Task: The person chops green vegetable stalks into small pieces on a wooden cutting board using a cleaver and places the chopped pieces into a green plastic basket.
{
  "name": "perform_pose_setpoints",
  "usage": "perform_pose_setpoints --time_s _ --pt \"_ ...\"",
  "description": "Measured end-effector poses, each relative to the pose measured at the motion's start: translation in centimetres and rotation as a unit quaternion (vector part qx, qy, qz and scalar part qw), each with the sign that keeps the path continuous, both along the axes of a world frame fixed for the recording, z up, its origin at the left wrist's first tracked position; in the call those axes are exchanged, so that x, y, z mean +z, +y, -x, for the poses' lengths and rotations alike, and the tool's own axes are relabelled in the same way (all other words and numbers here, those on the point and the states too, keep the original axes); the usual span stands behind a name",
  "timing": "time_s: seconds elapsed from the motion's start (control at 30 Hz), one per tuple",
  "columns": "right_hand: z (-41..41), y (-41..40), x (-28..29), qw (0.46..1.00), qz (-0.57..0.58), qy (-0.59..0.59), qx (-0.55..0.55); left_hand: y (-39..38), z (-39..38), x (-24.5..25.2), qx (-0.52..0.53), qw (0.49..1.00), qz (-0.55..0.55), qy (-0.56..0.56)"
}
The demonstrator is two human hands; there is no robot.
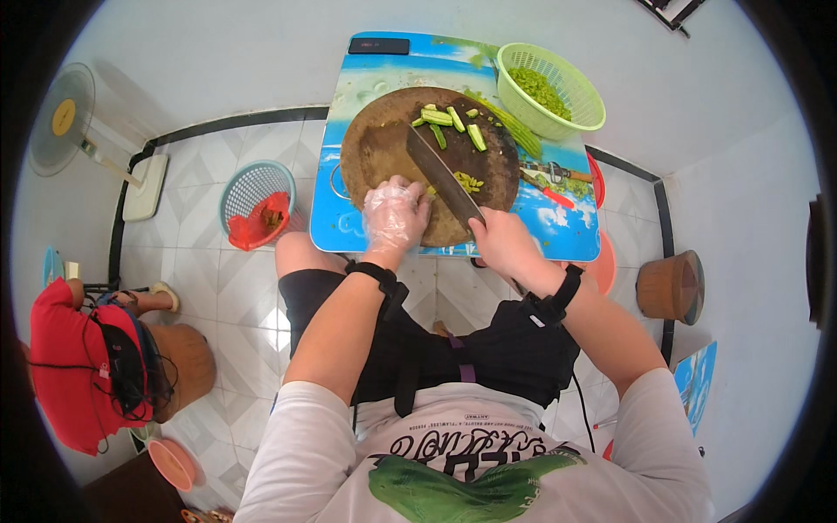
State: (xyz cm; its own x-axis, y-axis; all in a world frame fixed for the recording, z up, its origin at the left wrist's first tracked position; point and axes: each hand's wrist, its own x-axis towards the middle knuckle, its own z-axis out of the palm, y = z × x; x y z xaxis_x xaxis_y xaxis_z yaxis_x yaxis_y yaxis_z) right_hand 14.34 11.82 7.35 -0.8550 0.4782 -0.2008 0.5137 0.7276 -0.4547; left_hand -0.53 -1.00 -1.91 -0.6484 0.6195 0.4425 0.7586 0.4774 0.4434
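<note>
My right hand (509,243) grips the handle end of a cleaver (444,173), whose wide blade slants up and left over a round wooden chopping board (386,153). In a clear plastic glove, my left hand (395,212) rests on the board's near edge, left of the blade, fingers curled down; what lies beneath them is mostly hidden. Small chopped green pieces (468,183) lie just right of the blade. Cut green vegetable strips (437,118) are at the board's far side. Long whole green vegetables (520,134) lie beside it, near a green basket (588,108) holding chopped green pieces (539,91).
The board stands on a small blue printed table (340,229). A phone (379,46) lies at its far left corner, a red-handled knife (556,196) at the right. A blue basket (258,171) with a red bag stands left on the floor. A person in red (72,366) sits further left.
</note>
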Motion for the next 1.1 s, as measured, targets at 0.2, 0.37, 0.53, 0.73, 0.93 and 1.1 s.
perform_pose_setpoints --time_s 0.2,0.37,0.53,0.73,0.93,1.1 --pt "3.3 0.1 -2.1 0.998 -0.039 0.043 -0.007 0.2 0.1 0.2 -0.003 1.0 0.002 -0.013" --pt "4.9 0.1 -2.1 0.997 -0.017 0.064 -0.035 0.1 0.1 0.1 0.01 1.0 0.002 -0.016" --pt "3.6 0.1 -1.5 0.997 -0.026 0.063 -0.039 0.1 0.0 0.2 0.012 1.0 -0.013 -0.011" --pt "2.8 0.0 -1.4 0.998 -0.019 0.06 -0.03 0.0 0.1 0.2 0.007 1.0 -0.006 -0.018" --pt "2.8 -0.3 -1.1 0.998 -0.01 0.05 -0.037 0.1 0.0 0.2 0.01 1.0 0.016 -0.015" --pt "2.8 -0.4 -1.0 0.998 -0.01 0.053 -0.029 0.0 0.1 0.1 0.009 1.0 0.014 -0.014"
